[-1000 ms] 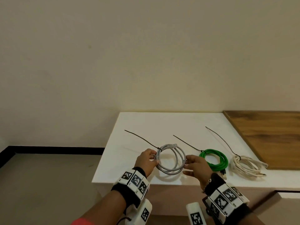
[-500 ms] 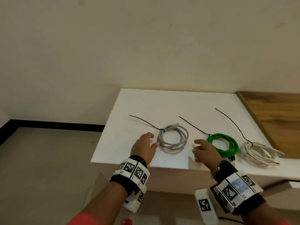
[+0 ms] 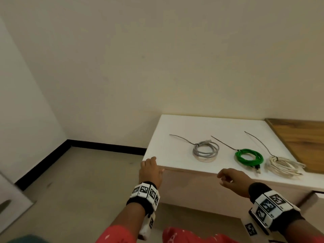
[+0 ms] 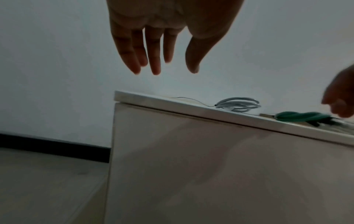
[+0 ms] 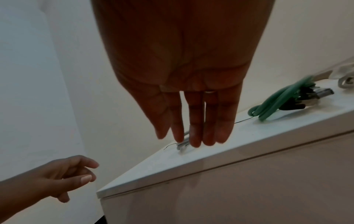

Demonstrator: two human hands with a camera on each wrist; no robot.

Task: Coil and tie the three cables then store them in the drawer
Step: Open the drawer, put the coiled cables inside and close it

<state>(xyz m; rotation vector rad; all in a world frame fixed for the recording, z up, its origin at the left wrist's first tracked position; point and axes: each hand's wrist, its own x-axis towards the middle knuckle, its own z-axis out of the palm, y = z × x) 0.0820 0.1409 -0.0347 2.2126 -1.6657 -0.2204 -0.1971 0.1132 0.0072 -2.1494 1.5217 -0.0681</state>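
Three coiled cables, each tied with a thin black tie, lie in a row on the white cabinet top: a grey coil on the left, a green coil in the middle, a white coil on the right. My left hand hovers at the front left corner of the top, fingers straight, holding nothing. My right hand hangs just in front of the front edge, below the gap between grey and green coils, fingers straight and empty. The drawer front below the top is closed.
A wooden board adjoins the white top on the right. The cabinet stands against a beige wall; bare floor with a black skirting lies to its left. A pale panel edge shows at the far left.
Both hands let go of the grey coil, which now lies on the top, and drew back to the cabinet's front edge. The view swung left and back.
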